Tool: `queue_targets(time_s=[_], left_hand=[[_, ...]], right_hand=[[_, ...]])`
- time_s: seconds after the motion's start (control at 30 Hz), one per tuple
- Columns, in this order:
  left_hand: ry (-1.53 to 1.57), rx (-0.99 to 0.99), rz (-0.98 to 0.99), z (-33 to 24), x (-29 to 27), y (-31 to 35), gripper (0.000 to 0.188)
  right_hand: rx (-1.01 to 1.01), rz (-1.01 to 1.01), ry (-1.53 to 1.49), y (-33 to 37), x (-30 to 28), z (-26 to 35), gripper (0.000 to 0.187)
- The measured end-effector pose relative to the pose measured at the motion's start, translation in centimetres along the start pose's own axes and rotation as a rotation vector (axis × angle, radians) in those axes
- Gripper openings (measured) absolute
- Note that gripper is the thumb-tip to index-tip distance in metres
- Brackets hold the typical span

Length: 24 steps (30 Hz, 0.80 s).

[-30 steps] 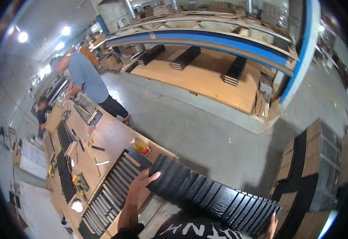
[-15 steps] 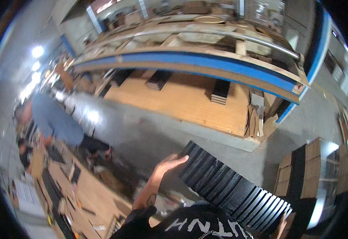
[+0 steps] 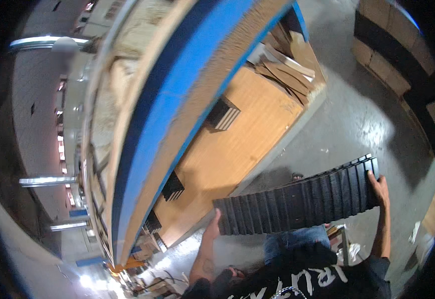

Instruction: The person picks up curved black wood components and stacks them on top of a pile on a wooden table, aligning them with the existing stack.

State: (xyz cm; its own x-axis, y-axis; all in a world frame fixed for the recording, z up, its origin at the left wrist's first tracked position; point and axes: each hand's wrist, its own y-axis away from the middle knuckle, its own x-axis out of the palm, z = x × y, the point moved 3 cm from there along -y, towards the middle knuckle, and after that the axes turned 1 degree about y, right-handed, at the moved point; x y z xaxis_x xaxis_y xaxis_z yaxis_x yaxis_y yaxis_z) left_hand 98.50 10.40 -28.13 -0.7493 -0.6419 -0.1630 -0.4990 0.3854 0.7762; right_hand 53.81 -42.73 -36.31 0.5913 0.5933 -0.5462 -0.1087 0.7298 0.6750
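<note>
A long row of black slats (image 3: 297, 202), packed side by side, spans the space in front of my body. My left hand (image 3: 213, 225) presses on its left end, with the thumb up along the edge. At the right end my right hand (image 3: 379, 188) grips the last slats, the thumb on the near face. Most fingers of both hands are hidden behind or under the row. The row bows slightly and its right end sits higher. Beyond it lies a low wooden shelf board (image 3: 272, 132) bearing small stacks of black-topped strips (image 3: 223, 115).
A blue beam with a wooden edge (image 3: 177, 99) crosses above the shelf board. Scrap pieces (image 3: 287, 70) lean at the board's right end. Bundled tan and black stacks (image 3: 392, 55) stand at the far right on the grey floor (image 3: 337, 119). Loose offcuts lie at lower left.
My view has swung to the right, toward the shelf. The slat row has turned from slanting down rightward to nearly level, rising slightly rightward. Both hands still hold its ends. The other person has left view.
</note>
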Motion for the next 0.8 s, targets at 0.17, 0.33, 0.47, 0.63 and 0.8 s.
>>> queue_targets(time_s=[0.17, 0.33, 0.47, 0.63, 0.8], left_hand=[[0.192, -0.128, -0.228, -0.6, -7.9, -9.7, 0.065], [0.065, 0.056, -0.177, -0.8, -10.4, -18.6, 0.072], [0.145, -0.054, -0.13, 2.2, -14.4, -24.6, 0.075], [-0.054, -0.153, -0.218, -4.1, -13.5, -34.9, 0.079], [0.01, -0.238, -0.252, -5.6, -17.4, -40.7, 0.079]], right_hand=[[0.152, 0.202, -0.178, 1.1, 11.8, 1.5, 0.092], [0.192, 0.208, -0.323, -2.6, 18.8, -1.3, 0.093], [0.022, 0.017, -0.339, -4.9, 20.9, -1.4, 0.061], [0.071, -0.065, -0.348, -4.2, 31.2, 0.1, 0.058], [0.077, 0.02, -0.42, -7.1, 36.1, 2.1, 0.063]])
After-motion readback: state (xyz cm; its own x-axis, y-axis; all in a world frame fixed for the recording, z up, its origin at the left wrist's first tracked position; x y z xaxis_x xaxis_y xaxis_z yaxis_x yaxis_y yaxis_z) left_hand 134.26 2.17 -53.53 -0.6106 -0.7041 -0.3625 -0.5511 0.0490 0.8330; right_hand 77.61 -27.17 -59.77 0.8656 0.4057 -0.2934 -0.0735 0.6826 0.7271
